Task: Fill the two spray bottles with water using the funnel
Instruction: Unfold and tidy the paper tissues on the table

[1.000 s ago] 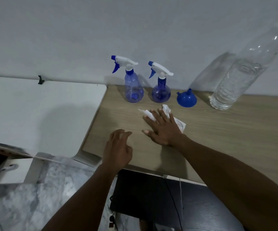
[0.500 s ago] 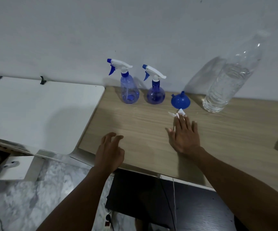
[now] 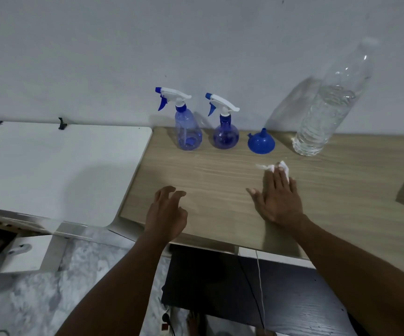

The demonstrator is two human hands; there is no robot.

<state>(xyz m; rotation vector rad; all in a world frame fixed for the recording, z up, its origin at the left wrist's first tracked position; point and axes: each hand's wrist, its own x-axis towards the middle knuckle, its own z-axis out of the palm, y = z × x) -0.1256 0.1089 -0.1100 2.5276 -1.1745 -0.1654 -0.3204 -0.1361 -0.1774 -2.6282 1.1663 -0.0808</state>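
- Head view, right hand: flat, palm down, fingers together, pressing a crumpled white tissue onto the wooden tabletop. Only the tissue's far edge shows past the fingertips. Reads as a wipe-down of the work area, not filling yet.
- Left hand: holding nothing, fingers loosely curled and spread, hovering at the table's near edge. Can't tell if it touches the surface.
- Task items line up along the wall: lighter spray bottle on the left, rounder dark-blue spray bottle beside it, apart. Both trigger heads are on. Fill level is not readable from here.
- Blue funnel sits wide end down, spout up, just right of the dark bottle. Clear water bottle stands further right, partly full.
- Doing the wipe well: keep the palm flat with even pressure, and stroke parallel to the row, short of the funnel, which looks light and easy to knock.
- Keep the left hand free to steady anything that gets bumped.
- Then park the tissue well apart from the bottles, within reach for spills.
- Remaining, by my read: unscrew both heads, flip the funnel, pour. All still to do.
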